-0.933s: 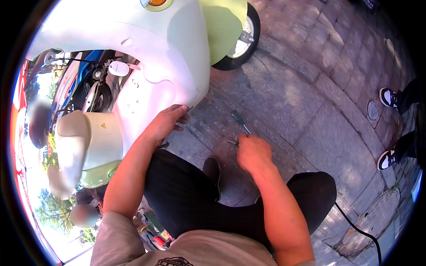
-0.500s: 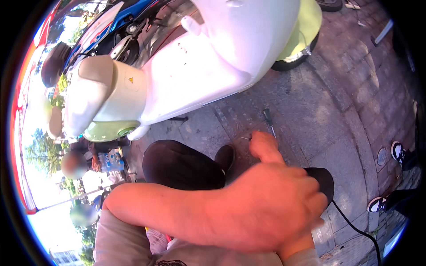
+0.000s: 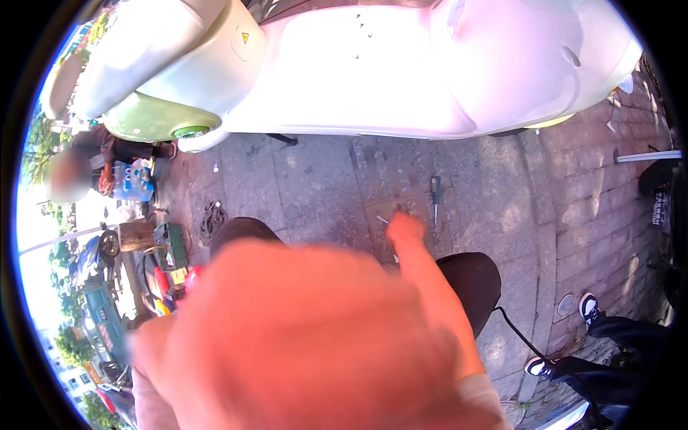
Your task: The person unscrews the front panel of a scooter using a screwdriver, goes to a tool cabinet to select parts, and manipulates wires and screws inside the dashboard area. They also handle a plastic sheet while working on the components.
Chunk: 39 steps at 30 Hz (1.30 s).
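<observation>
My left hand is raised very close in front of me. It covers much of the lower view and is smeared by motion, so its fingers cannot be made out. Farther down, my right hand is low over the paving with its fingers closed. A thin pale rod-like piece juts out at the left of those fingers; whether they grip it is unclear. Just beyond the right hand, a screwdriver with a dark handle lies on the ground, its shaft pointing towards me.
A white and pale green scooter spans the far side. My knees flank the work spot. A black cable runs at the right, near another person's shoes. At the left are a seated person, a coiled cord and a green crate.
My left hand has come up closer and swung left, uncovering my right forearm. The view has turned, so the scooter lies more level across the top. My right hand stays low by the screwdriver.
</observation>
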Tool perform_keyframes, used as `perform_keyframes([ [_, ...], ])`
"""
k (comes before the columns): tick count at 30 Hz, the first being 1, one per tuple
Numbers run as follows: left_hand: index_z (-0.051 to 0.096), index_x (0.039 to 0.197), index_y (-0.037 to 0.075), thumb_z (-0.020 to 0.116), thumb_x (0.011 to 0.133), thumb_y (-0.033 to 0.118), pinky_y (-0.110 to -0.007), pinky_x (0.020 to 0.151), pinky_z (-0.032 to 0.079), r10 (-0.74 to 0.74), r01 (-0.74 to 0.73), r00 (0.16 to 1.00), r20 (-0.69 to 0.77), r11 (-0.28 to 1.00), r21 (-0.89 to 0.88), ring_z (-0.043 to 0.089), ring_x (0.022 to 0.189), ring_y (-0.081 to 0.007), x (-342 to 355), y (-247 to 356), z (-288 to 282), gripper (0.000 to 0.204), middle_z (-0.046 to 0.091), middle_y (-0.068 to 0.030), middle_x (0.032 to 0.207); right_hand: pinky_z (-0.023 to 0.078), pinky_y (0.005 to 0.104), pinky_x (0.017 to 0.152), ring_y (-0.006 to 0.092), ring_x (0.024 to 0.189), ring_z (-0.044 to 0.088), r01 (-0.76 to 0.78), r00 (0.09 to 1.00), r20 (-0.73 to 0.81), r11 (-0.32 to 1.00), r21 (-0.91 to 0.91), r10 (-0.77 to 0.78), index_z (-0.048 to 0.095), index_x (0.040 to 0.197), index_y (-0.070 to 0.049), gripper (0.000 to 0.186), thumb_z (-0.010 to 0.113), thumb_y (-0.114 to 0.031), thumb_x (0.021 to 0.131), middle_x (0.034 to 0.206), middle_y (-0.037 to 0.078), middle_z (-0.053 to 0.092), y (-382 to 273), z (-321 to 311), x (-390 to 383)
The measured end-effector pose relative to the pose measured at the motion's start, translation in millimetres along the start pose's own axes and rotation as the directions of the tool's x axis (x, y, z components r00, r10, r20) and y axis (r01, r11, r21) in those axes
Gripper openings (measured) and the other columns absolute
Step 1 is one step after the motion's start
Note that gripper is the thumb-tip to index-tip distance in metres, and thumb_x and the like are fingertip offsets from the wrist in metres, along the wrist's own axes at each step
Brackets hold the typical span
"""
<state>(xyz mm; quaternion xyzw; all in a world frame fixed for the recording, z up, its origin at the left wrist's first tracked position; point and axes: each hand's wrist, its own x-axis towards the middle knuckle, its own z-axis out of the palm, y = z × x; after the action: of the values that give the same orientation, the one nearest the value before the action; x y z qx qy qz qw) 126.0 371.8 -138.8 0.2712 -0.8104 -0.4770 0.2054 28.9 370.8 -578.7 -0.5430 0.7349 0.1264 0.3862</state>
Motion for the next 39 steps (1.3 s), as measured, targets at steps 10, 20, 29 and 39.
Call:
perform_keyframes([
  [10,0.071,0.126,0.005,0.072,0.093,0.024,-0.042,0.109,0.048,-0.207,0.477,0.776,-0.596,0.811,0.339,0.063,0.125,-0.0322,96,-296,-107,0.038,0.064,-0.0186,0.136,0.053,0.0477,0.101,0.0373,0.118,0.068,-0.237,0.948,-0.21,0.971,0.029,0.238,0.065,0.132,-0.011,0.045,0.071,-0.021,0.088,0.122,0.017,0.072,51,3,3],
  [20,0.065,0.14,0.021,0.067,0.089,0.011,-0.041,0.122,0.038,-0.065,0.357,0.872,-0.485,0.762,0.54,0.042,0.146,-0.0325,158,-363,-128,0.052,0.045,-0.0142,0.159,0.055,0.045,0.091,0.0373,0.107,0.066,0.368,0.729,-0.673,0.902,0.226,-0.129,0.068,0.122,-0.004,0.029,0.066,-0.012,0.094,0.116,0.019,0.068,-30,-88,-57],
  [29,0.078,0.11,0.011,0.075,0.087,0.012,-0.041,0.096,0.055,0.14,0.094,0.929,-0.342,0.806,0.584,0.064,0.11,-0.0291,148,-378,-149,0.023,0.071,-0.0066,0.118,0.057,0.0389,0.085,0.0288,0.097,0.068,0.437,0.454,-0.873,0.898,0.045,-0.177,0.07,0.125,-0.005,0.031,0.068,-0.005,0.094,0.117,0.014,0.066,-140,-272,7],
  [39,0.074,0.101,0.007,0.074,0.086,0.011,-0.042,0.087,0.056,0.227,0.032,0.859,-0.46,0.87,0.491,0.064,0.1,-0.0309,134,-393,-153,0.015,0.068,-0.0084,0.104,0.055,0.0421,0.086,0.0323,0.095,0.069,0.346,0.413,-0.879,0.934,-0.093,-0.24,0.07,0.112,-0.006,0.018,0.07,-0.008,0.093,0.106,0.014,0.069,-159,-291,46],
])
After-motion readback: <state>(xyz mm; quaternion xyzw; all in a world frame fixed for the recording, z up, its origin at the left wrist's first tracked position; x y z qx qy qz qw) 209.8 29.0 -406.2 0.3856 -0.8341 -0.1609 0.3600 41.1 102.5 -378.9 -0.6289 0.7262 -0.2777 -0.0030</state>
